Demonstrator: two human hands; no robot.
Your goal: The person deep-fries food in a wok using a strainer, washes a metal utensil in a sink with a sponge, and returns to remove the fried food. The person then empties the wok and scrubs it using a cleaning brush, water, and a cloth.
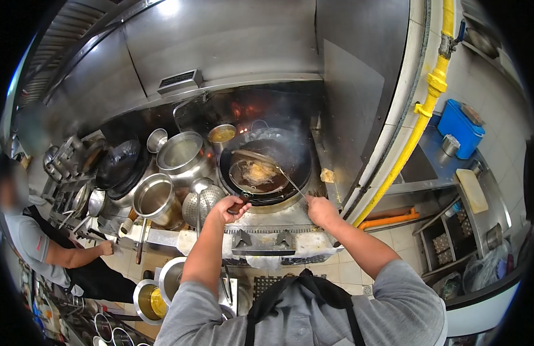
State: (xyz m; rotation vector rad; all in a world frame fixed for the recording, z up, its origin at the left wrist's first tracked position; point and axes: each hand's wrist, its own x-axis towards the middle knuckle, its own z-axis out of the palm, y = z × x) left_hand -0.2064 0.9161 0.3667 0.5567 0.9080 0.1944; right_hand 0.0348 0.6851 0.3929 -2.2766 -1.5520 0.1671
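A large dark wok (304, 167) sits on the stove, with dark oil and light smoke above it. In it a round strainer (239, 179) bears a golden frying piece of food (260, 172). My left hand (225, 210) is closed round the strainer's dark wooden handle at the wok's front edge. On the right, my right hand (323, 211) grips the thin metal handle of a ladle (287, 176), which reaches into the wok over the food. A perforated skimmer (199, 208) lies just left of my left hand.
Metal pots (157, 199) and a dark pan (121, 164) stand to the left. A co-worker (42, 245) stands at far left. A steel partition (359, 98) and yellow pipe (405, 158) rise on the right. Bowls (144, 303) are at lower left.
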